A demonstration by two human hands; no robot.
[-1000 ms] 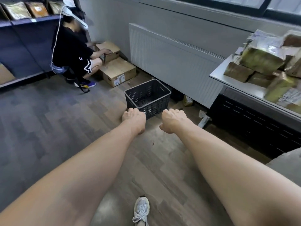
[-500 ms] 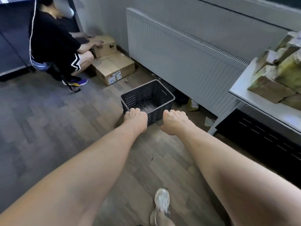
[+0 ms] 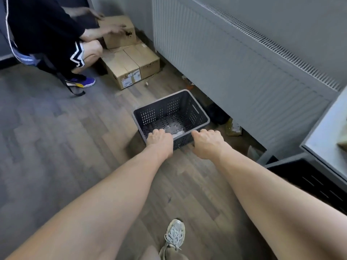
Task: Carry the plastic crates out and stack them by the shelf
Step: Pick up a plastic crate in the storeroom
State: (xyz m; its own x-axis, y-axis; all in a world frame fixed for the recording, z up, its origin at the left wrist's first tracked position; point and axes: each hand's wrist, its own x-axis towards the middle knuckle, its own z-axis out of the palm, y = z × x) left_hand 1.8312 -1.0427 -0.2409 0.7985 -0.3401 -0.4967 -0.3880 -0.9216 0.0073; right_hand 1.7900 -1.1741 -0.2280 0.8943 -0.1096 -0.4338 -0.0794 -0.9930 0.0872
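Note:
A dark grey perforated plastic crate [image 3: 174,109] stands on the wooden floor below the radiator, with some white scraps on its bottom. Both my arms stretch forward to it. My left hand [image 3: 159,142] lies at the near left corner, its fingers curled over the near rim. My right hand [image 3: 207,142] lies at the near right corner, fingers curled over the same rim. The fingertips are hidden behind the knuckles. The crate rests on the floor.
A person [image 3: 47,34] squats at the far left, handling cardboard boxes [image 3: 131,64] stacked against the wall. A white radiator [image 3: 234,68] runs along the wall. A table edge [image 3: 326,132] and a dark cabinet [image 3: 309,179] stand at right. My shoe [image 3: 174,235] is below.
I have stepped closer and bent down. Both hands have moved from just short of the crate onto its near rim. The squatting person has shifted hands over the top box.

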